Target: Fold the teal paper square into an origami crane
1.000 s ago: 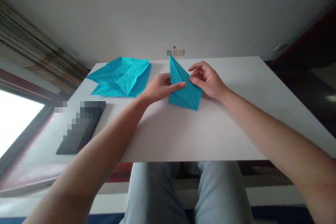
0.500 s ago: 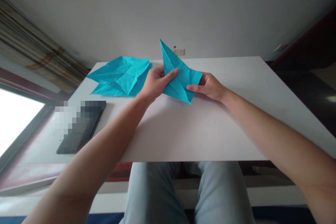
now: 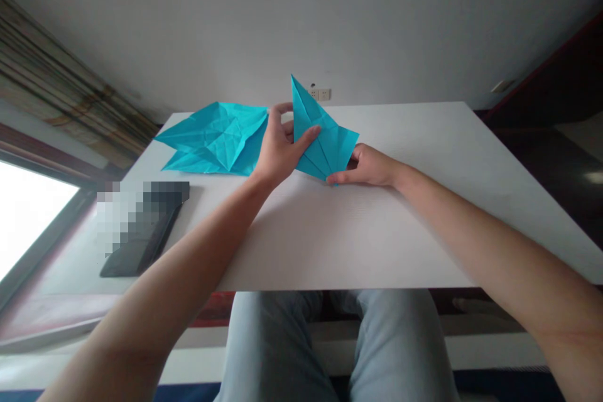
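Observation:
A folded blue paper shape (image 3: 323,138) with a sharp upward point is held just above the white table (image 3: 358,226). My left hand (image 3: 280,147) pinches its left side, thumb across the front and fingers behind. My right hand (image 3: 367,166) grips its lower right corner from underneath, thumb near the bottom tip. Both hands are closed on the paper.
Creased, unfolded blue sheets (image 3: 217,137) lie on the table at the back left. A dark flat object (image 3: 141,232), partly blurred, sits near the table's left edge. A wall socket (image 3: 320,94) is behind the table. My knees in light trousers (image 3: 330,345) show below the front edge.
The folded paper was lifted off the table and tilted left. My right hand moved from its upper right edge down to the lower corner; my left hand kept its hold.

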The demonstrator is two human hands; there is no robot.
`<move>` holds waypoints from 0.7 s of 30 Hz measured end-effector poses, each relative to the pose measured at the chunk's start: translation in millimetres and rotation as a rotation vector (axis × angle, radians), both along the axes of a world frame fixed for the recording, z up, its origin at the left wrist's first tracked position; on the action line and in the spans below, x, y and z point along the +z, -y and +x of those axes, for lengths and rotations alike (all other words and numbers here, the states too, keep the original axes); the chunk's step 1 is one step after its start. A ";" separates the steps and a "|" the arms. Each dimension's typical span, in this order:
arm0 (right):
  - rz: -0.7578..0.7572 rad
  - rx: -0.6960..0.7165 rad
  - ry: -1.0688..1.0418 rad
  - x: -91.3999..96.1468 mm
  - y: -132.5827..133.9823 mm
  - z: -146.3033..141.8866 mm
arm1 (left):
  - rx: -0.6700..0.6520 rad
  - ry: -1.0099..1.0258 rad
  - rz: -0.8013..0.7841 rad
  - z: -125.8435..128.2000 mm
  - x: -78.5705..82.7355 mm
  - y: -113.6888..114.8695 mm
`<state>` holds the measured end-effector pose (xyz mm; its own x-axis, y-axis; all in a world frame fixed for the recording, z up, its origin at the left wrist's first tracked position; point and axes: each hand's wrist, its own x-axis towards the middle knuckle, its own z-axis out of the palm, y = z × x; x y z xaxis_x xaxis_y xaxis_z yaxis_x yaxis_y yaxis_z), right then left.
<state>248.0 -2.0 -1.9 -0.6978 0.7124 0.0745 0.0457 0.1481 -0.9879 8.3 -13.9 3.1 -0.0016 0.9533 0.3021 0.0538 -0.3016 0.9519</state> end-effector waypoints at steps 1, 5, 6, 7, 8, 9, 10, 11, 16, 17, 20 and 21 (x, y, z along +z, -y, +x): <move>0.012 -0.012 0.012 -2.4 -1.2 0.7 | -0.001 0.014 0.004 -1.0 -1.4 -1.3; 0.057 -0.090 0.015 -9.9 -6.1 1.9 | -0.019 0.090 0.029 -4.2 -0.8 -4.3; 0.081 -0.119 -0.002 -10.3 -6.5 1.5 | -0.029 0.113 0.046 -4.6 0.9 -4.6; 0.116 -0.154 -0.021 -9.9 -6.4 1.1 | -0.037 0.133 0.065 -5.0 2.8 -4.9; 0.165 -0.199 -0.035 -8.8 -6.1 0.7 | -0.041 0.148 0.083 -5.5 4.7 -5.4; 0.230 -0.255 -0.035 -7.0 -5.6 0.7 | -0.038 0.157 0.094 -6.2 6.2 -6.2; 0.308 -0.315 -0.023 -4.8 -5.2 1.1 | -0.027 0.157 0.093 -7.4 7.0 -7.3; 0.399 -0.379 0.003 -2.2 -4.8 2.1 | -0.010 0.148 0.081 -8.9 7.2 -8.8; 0.785 -0.502 0.124 10.7 -3.2 11.3 | 0.114 0.025 -0.112 -17.1 0.4 -16.6; 0.813 -0.493 0.154 12.9 -2.1 12.9 | 0.119 0.002 -0.161 -17.5 -0.9 -17.0; 0.820 -0.430 0.236 17.8 2.4 14.8 | 0.085 -0.026 -0.260 -15.4 -1.4 -15.1; 0.817 -0.404 0.241 18.8 3.7 14.7 | 0.063 -0.017 -0.278 -14.1 -0.2 -13.9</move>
<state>262.6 -5.7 16.9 -0.4709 0.6947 0.5437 0.4346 0.7190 -0.5424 -5.8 0.0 2.9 -0.0602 0.9978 0.0293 0.0809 -0.0243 0.9964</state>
